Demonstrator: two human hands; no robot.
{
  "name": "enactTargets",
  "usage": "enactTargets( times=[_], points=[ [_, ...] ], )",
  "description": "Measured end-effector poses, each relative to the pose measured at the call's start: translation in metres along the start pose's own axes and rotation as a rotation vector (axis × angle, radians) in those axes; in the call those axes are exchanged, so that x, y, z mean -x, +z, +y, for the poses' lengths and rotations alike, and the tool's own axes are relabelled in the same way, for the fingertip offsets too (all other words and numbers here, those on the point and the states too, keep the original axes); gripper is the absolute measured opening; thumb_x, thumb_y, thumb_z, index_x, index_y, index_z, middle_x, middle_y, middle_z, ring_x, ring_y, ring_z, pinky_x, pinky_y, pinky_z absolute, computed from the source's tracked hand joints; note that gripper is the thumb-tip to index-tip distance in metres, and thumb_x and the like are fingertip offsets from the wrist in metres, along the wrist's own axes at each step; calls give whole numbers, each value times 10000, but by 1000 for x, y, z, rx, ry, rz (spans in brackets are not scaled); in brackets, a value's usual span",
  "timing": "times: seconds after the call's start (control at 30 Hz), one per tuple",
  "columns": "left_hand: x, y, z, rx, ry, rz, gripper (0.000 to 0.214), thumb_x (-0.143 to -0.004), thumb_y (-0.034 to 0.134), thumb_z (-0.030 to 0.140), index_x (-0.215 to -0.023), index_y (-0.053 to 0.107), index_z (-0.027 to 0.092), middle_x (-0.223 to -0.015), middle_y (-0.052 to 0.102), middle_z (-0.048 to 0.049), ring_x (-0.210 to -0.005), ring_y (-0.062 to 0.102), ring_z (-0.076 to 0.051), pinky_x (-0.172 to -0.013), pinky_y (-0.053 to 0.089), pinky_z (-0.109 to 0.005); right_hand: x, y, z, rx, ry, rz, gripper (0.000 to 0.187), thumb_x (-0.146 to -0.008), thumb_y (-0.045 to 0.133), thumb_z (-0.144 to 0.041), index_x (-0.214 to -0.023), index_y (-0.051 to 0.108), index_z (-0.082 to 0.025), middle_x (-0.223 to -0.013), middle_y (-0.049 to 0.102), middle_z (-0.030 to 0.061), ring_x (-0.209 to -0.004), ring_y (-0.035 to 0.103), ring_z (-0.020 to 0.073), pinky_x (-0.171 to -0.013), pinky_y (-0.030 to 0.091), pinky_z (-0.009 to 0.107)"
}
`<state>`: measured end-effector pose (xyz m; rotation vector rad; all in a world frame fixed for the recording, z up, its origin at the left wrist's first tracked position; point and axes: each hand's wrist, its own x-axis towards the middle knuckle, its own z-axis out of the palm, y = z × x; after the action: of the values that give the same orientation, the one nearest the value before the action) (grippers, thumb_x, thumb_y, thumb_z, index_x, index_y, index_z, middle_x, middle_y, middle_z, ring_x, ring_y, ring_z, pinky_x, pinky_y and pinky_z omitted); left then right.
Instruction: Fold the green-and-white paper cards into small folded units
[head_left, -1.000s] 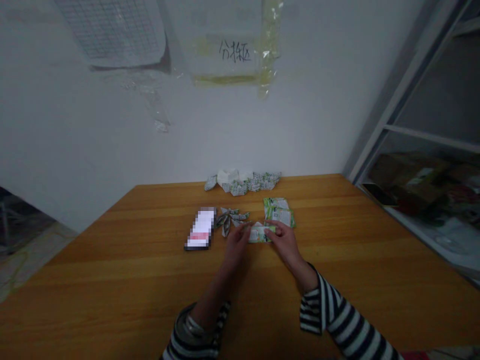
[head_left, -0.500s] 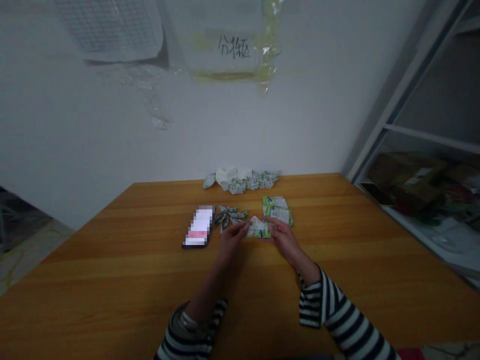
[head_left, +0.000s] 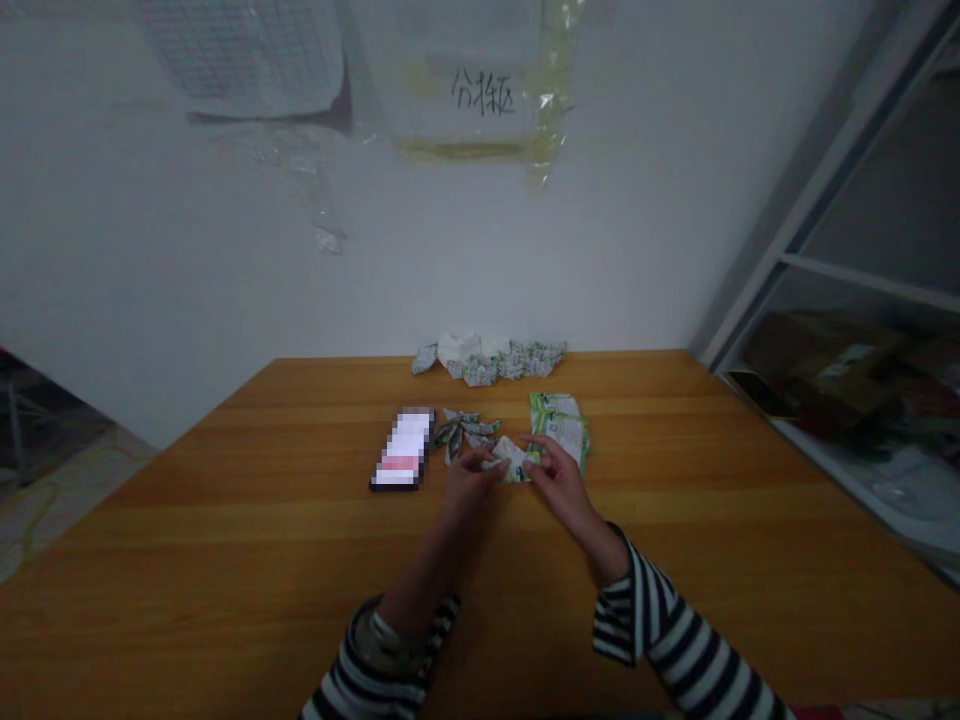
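Observation:
A small green-and-white printed paper [head_left: 514, 462], partly folded, is held between my two hands above the wooden table. My left hand [head_left: 471, 485] pinches its left side with thumb and fingers. On the right side, my right hand [head_left: 561, 482] grips it, the index finger reaching over the top. Just behind my left hand lie several folded paper pieces [head_left: 463, 430] fanned out like petals. Behind my right hand is a stack of flat green-and-white printed sheets [head_left: 562, 425]. My fingers hide part of the paper.
A phone [head_left: 405, 450] with a lit, blurred screen lies left of the folded pieces. Crumpled or folded papers [head_left: 480, 365] line the table's back edge by the wall. On the right stands a shelf with boxes [head_left: 825, 365]. The wooden table [head_left: 225, 540] fills the foreground.
My right hand has shifted slightly left along the paper, so the hands are closer together and less of its green part shows. The whole view has moved a little.

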<state>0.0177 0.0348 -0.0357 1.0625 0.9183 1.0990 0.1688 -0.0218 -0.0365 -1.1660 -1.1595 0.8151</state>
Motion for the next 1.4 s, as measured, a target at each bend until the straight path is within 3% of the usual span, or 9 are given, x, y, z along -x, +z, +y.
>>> enactTargets(
  times=[0.13, 0.23, 0.47, 0.57, 0.7, 0.87, 1.0, 1.2, 1.4],
  points=[
    [0, 3, 11, -121, 76, -128, 369, -596, 832, 320, -913, 759, 147, -904, 758, -87, -812, 685, -209, -759, 509, -299, -2, -3, -6, -205, 63, 40, 282, -765, 680, -378, -1009, 705, -239, -664, 617, -19, -567, 544, 141, -580, 537, 286],
    [2, 5, 19, -185, 118, -197, 443, -592, 836, 297, -1004, 754, 158, -1068, 737, -113, -989, 669, -260, -904, 485, -354, -7, -10, -5, -248, 124, -7, 302, -719, 725, -385, -971, 733, -218, -880, 722, 33, -720, 644, 181, -670, 565, 326],
    [2, 2, 24, -224, 79, -118, 441, -541, 860, 269, -956, 770, 150, -937, 766, -104, -880, 695, -275, -845, 512, -379, -10, -17, 2, -61, 80, -100, 394, -660, 769, -300, -1040, 740, -201, -949, 762, 63, -783, 696, 203, -699, 547, 309],
    [2, 1, 24, -267, 107, -123, 364, -580, 834, 251, -931, 777, 175, -917, 769, -90, -852, 698, -269, -827, 514, -379, -9, -16, -1, -37, 65, -43, 316, -674, 744, -293, -979, 759, -209, -970, 763, 68, -820, 703, 223, -734, 544, 338],
    [3, 1, 19, -413, 208, -96, 149, -666, 773, 229, -812, 788, 201, -857, 762, -90, -828, 691, -270, -834, 506, -398, -7, -17, -5, 190, -13, 70, 139, -734, 693, -287, -812, 774, -207, -812, 766, 66, -735, 687, 233, -708, 520, 351],
    [9, 3, 19, -497, 455, -118, 85, -700, 752, 217, -782, 769, 221, -1229, 640, -105, -1116, 593, -278, -1011, 411, -397, -3, -21, -13, 447, -220, 83, 121, -813, 620, -254, -783, 731, -215, -797, 712, 56, -770, 638, 217, -720, 469, 323],
    [17, 7, 21, -602, 366, -271, 122, -762, 693, 247, -851, 773, 224, -893, 739, -96, -842, 660, -262, -861, 460, -363, 2, -17, -19, 547, -276, -7, 116, -827, 593, -224, -765, 691, -216, -793, 673, 48, -799, 605, 210, -741, 437, 314],
    [20, 13, 16, -605, 350, -75, 143, -783, 650, 282, -826, 760, 203, -768, 736, -76, -704, 630, -234, -707, 441, -301, 1, 1, 0, 145, -17, 125, 188, -787, 647, -373, -845, 620, -196, -543, 519, -53, -502, 491, 138, -488, 381, 240],
    [13, 15, 15, -417, 195, -337, 338, -834, 569, 412, -703, 729, 145, -651, 665, -26, -630, 564, -183, -611, 413, -252, -7, -5, 10, -26, 62, 116, 216, -725, 678, -393, -772, 599, -198, -553, 538, -46, -484, 516, 137, -467, 408, 242]
  ],
)
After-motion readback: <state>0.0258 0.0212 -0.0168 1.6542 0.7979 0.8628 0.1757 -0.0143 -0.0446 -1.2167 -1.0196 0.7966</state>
